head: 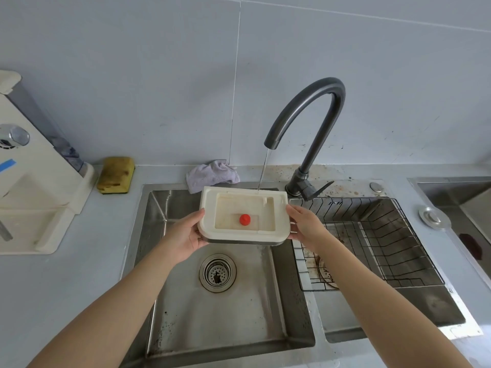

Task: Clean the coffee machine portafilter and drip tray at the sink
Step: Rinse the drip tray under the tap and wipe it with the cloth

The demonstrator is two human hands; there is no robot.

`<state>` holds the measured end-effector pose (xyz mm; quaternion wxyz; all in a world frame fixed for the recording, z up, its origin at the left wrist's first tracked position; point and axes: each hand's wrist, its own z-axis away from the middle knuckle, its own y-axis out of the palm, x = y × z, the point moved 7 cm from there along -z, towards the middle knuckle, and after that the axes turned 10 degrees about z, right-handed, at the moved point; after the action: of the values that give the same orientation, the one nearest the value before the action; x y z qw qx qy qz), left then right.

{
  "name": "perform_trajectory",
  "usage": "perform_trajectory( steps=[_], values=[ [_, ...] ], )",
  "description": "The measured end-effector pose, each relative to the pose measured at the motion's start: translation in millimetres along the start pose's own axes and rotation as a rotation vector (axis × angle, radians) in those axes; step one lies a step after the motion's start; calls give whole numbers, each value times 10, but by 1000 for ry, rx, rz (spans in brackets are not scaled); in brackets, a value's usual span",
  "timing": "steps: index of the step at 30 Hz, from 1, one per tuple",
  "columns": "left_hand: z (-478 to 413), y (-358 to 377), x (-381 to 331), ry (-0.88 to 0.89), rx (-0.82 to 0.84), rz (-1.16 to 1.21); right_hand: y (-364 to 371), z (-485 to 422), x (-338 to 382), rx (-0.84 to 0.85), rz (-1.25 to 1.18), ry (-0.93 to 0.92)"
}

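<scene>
I hold a cream drip tray level over the left sink basin. A red float knob stands in its stained middle recess. My left hand grips the tray's left end and my right hand grips its right end. Water runs from the dark curved faucet and lands on the tray's far edge. The cream coffee machine stands on the counter at the left. No portafilter is visible.
A yellow sponge and a crumpled lilac cloth lie on the counter behind the sink. A wire rack sits in the right basin. The left basin's drain strainer lies below the tray. A round metal plug rests at the right.
</scene>
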<state>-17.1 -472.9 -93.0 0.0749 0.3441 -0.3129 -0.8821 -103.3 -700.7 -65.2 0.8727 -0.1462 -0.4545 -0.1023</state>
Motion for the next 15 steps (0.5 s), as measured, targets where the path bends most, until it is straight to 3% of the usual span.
perform_trajectory(
  steps=[15],
  values=[
    [-178, 387, 192, -60, 48, -71, -456, 62, -164, -111, -1, 3]
  ],
)
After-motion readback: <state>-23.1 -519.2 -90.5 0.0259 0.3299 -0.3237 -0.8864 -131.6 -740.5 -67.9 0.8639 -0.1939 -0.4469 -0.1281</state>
